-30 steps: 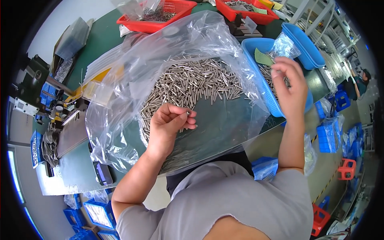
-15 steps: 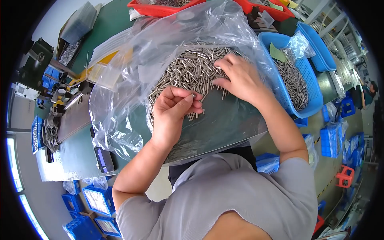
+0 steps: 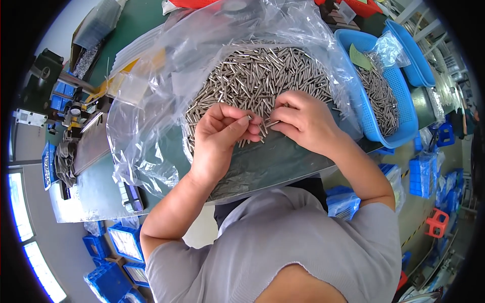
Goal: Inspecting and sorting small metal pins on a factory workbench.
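A broad heap of small, slim metal pins (image 3: 262, 70) lies on a clear plastic bag (image 3: 146, 121) spread over the green table. At the heap's near edge my left hand (image 3: 222, 131) is closed, thumb and fingertips pinching a metal pin whose end (image 3: 250, 117) shows. Just to its right, my right hand (image 3: 308, 123) is low at the pins, fingers curled in; a metal pin (image 3: 271, 124) sticks out from its fingertips toward the left hand. The two hands are close together but apart.
At the right stands a blue basket (image 3: 409, 118) holding more pins and a green slip, with another blue basket (image 3: 424, 76) behind. Red trays (image 3: 371, 7) sit at the far edge. A dark bench device (image 3: 48, 76) is at the left; a small dark box (image 3: 131, 197) lies near the front edge.
My right hand has come back from the heap, down and left toward my left hand, with a pin at its fingertips. The left hand keeps its pinch in nearly the same place.
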`<action>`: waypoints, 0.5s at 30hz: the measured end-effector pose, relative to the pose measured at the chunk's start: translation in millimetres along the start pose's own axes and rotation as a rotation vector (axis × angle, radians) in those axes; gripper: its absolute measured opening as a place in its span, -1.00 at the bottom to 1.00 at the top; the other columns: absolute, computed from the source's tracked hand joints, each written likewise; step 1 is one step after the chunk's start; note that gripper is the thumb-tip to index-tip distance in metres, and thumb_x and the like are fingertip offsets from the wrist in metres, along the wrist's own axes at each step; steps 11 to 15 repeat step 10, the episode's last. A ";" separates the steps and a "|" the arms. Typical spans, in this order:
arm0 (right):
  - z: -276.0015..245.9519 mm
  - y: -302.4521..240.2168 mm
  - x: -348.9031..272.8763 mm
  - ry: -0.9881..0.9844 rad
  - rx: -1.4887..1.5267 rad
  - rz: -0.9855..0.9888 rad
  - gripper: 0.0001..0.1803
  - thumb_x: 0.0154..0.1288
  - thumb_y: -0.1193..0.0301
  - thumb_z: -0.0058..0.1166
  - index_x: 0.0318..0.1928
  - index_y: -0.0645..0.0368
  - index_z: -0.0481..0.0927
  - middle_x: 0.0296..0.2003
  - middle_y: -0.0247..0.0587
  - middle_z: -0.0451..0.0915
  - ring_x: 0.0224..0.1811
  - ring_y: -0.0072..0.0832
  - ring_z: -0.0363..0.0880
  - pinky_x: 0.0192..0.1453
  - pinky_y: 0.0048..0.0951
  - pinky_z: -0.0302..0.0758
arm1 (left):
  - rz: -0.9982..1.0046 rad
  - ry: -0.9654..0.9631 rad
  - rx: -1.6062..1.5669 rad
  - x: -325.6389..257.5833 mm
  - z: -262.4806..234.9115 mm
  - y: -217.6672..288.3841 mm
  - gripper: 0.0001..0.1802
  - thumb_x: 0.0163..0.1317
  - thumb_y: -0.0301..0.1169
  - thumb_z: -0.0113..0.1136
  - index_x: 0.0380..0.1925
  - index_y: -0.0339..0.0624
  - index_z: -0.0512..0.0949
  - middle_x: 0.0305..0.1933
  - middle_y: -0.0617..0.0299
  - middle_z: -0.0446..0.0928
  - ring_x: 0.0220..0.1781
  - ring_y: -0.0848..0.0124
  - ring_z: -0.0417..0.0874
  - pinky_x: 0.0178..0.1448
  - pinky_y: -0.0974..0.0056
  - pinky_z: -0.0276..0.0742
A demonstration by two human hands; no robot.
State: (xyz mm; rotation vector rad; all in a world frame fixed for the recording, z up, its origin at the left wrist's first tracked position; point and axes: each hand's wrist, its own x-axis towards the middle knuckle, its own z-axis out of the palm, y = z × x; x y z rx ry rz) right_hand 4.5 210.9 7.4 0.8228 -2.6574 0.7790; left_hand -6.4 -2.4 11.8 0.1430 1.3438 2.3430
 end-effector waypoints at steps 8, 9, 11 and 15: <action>-7.6 3.1 -5.4 0.105 0.381 0.150 -0.82 0.08 0.61 0.17 -0.25 0.19 0.64 -0.33 -0.28 0.50 -0.38 -0.52 0.52 -0.34 -0.56 0.45 | -0.057 -0.058 0.063 0.2 -0.3 -4.4 -0.93 0.27 -0.60 0.00 -0.25 -0.35 0.42 -0.23 -0.01 0.58 -0.28 0.37 0.62 -0.16 0.28 0.63; -10.8 1.1 -5.2 0.094 0.454 0.166 -0.82 0.10 0.61 0.15 -0.24 0.20 0.64 -0.31 -0.26 0.53 -0.37 -0.52 0.53 -0.32 -0.55 0.45 | -0.071 -0.080 0.082 0.3 0.3 -5.0 -0.93 0.27 -0.60 0.00 -0.25 -0.35 0.42 -0.22 -0.01 0.58 -0.27 0.36 0.63 -0.16 0.28 0.63; -10.3 2.0 -6.1 0.093 0.488 0.155 -0.83 0.12 0.60 0.14 -0.24 0.19 0.64 -0.29 -0.25 0.53 -0.35 -0.52 0.54 -0.31 -0.56 0.46 | -0.076 -0.085 0.090 -1.1 1.2 -5.3 -0.91 0.27 -0.59 0.01 -0.24 -0.35 0.42 -0.21 -0.01 0.57 -0.26 0.35 0.63 -0.14 0.28 0.63; -10.3 2.0 -6.1 0.093 0.488 0.155 -0.83 0.12 0.60 0.14 -0.24 0.19 0.64 -0.29 -0.25 0.53 -0.35 -0.52 0.54 -0.31 -0.56 0.46 | -0.076 -0.085 0.090 -1.1 1.2 -5.3 -0.91 0.27 -0.59 0.01 -0.24 -0.35 0.42 -0.21 -0.01 0.57 -0.26 0.35 0.63 -0.14 0.28 0.63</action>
